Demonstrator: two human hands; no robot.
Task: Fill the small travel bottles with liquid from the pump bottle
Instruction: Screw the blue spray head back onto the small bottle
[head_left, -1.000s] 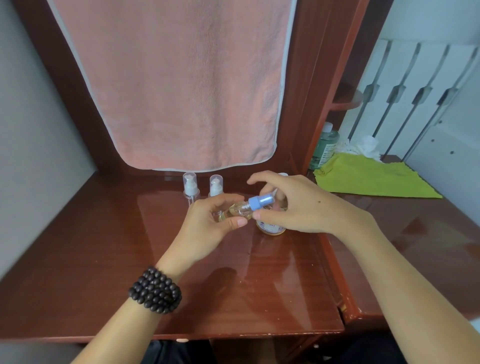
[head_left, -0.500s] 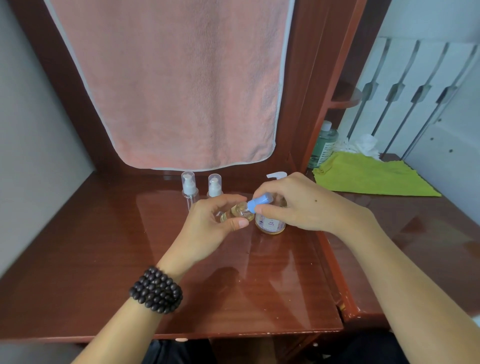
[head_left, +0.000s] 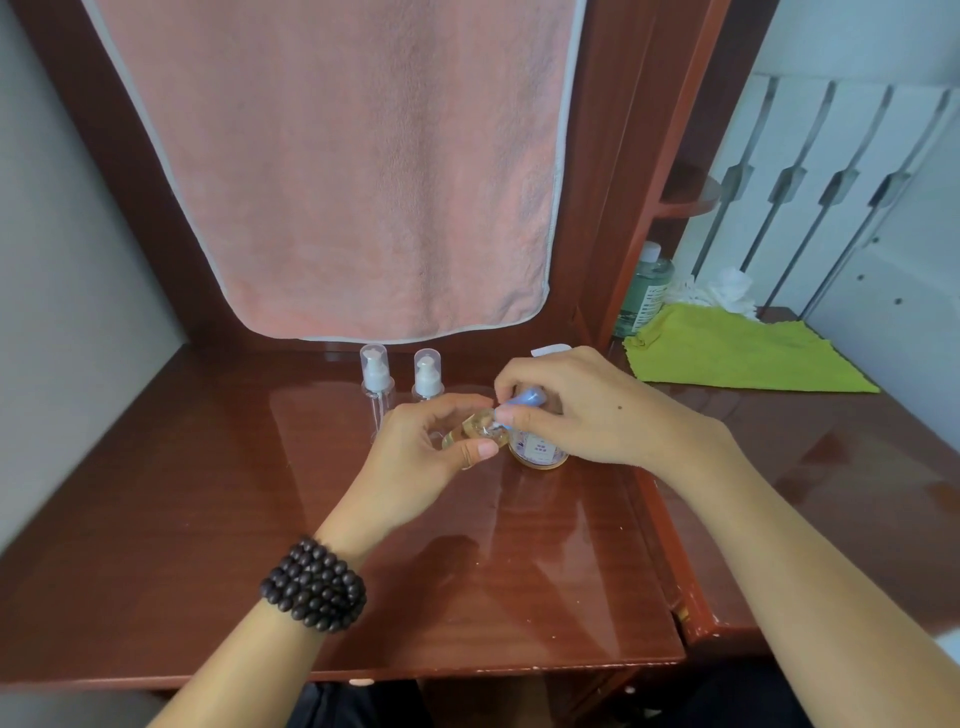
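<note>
My left hand (head_left: 426, 447) grips a small clear travel bottle (head_left: 475, 427) holding yellowish liquid, tilted above the desk. My right hand (head_left: 582, 405) pinches its blue cap (head_left: 527, 399) at the bottle's neck. Right behind them stands the pump bottle (head_left: 540, 449) with a purple-and-white label, mostly hidden by my right hand; its white pump head (head_left: 550, 349) peeks out above the knuckles. Two more small clear travel bottles (head_left: 375, 387) (head_left: 428, 378) with white pumps and clear covers stand upright at the back of the desk, under the towel.
A pink towel (head_left: 343, 166) hangs over the back panel. The glossy wooden desk (head_left: 208, 519) has a raised side ledge on the right carrying a green cloth (head_left: 737, 353), a green bottle (head_left: 644, 291) and white tissue (head_left: 727, 288).
My right hand has closed round the blue cap and shifted slightly left and down at the bottle's neck. The left hand keeps holding the small bottle in nearly the same place.
</note>
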